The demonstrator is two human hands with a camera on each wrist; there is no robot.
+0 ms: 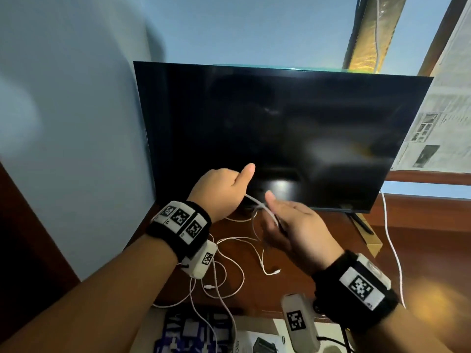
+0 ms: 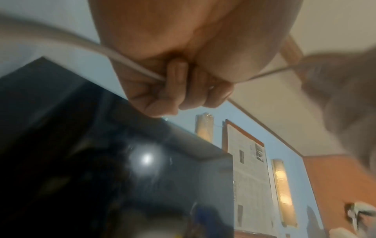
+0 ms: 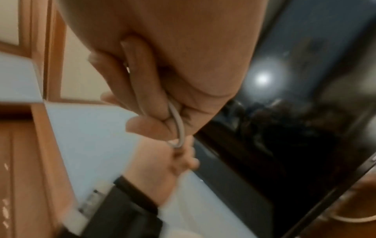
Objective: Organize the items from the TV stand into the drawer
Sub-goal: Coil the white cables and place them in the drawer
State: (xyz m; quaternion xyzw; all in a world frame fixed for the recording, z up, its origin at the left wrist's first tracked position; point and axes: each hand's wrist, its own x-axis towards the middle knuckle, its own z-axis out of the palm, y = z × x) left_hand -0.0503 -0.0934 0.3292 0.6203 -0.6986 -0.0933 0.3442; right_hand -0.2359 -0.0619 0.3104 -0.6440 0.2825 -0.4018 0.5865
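White charging cable (image 1: 257,202) stretches taut between both raised hands: left hand (image 1: 221,191) fists it, thumb up; right hand (image 1: 295,230) curls round it, slack dangling below.

TV (image 1: 280,128) at back of stand (image 1: 318,250) — cables (image 1: 229,271) on stand before it, newspaper (image 1: 438,118) right.

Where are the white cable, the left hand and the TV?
white cable (image 1: 257,202): head view, taut stretch between the two hands.
left hand (image 1: 221,192): head view, back of the fist.
TV (image 1: 293,123): head view, middle of the dark screen.
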